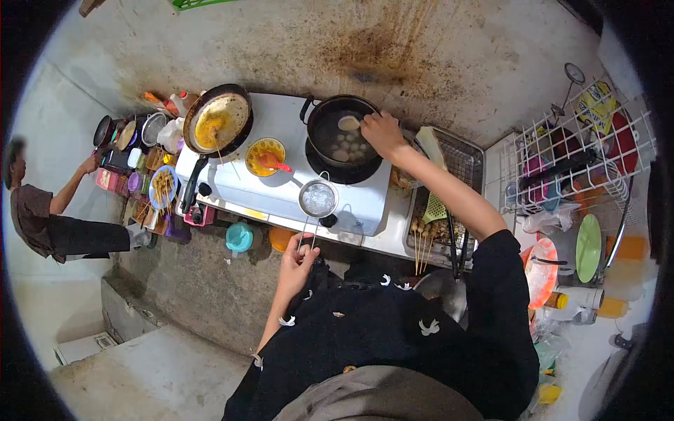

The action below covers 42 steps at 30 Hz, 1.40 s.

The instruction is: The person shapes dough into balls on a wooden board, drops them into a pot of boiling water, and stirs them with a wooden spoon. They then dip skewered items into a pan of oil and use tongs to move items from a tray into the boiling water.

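My left hand [300,258] is closed around the thin wire handle of a small round mesh strainer [318,199], held level over the front edge of the white stove [281,112]. At the right rim of a dark pot [313,140], my right hand [383,135] is closed with its fingertips over the inside. A pale, rounded ladle bowl [349,123] shows by those fingertips; its handle is hidden behind the hand. Several round, pale balls [344,151] lie in the pot's liquid. Left of the pot sits a bowl of yellow mixture [258,156] with an orange spoon [274,164].
A frying pan [246,133] with yellow food stands on the left burner. Skewers [422,238], a green slotted turner [435,203] and tongs lie on the wire-racked tray [460,151] at right. Beyond is a white dish rack [540,184]. Another person [49,224] works at far left.
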Each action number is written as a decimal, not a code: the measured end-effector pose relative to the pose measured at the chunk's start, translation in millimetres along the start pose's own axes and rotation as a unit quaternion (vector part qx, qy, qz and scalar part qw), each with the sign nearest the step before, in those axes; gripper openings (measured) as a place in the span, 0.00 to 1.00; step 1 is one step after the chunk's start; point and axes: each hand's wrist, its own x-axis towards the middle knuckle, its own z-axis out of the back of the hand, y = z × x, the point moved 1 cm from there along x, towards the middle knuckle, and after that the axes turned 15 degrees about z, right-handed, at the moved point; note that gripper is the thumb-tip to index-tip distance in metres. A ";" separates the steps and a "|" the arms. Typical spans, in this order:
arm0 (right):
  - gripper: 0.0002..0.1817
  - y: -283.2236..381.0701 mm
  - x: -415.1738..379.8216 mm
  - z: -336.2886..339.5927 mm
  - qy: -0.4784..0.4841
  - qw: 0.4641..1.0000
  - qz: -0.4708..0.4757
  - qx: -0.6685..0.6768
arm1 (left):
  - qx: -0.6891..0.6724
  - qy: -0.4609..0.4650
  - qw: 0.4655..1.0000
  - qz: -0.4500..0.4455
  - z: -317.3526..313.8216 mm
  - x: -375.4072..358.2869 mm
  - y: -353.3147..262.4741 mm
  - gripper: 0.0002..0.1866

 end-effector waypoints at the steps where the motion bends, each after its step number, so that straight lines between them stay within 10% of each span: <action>1: 0.09 1.8 -0.9 -3.2 0.000 1.000 0.004 0.003 | -0.001 -0.002 1.000 0.000 1.1 -0.3 0.1 0.16; 6: 0.09 13.8 -9.2 -7.0 0.062 0.997 0.020 0.027 | -0.016 0.001 1.000 -0.008 5.5 0.9 5.5 0.15; 18: 0.07 -3.3 -18.6 11.0 -0.150 0.988 -0.017 0.039 | 0.005 0.013 1.000 -0.023 5.6 4.9 4.8 0.15; 29: 0.07 20.3 0.3 1.0 0.073 0.997 -0.034 0.019 | -0.008 0.014 1.000 -0.021 15.0 2.4 9.4 0.15; 42: 0.11 29.5 17.1 2.2 -0.007 0.965 -0.116 0.237 | -0.027 0.030 0.998 -0.043 16.6 9.2 17.2 0.14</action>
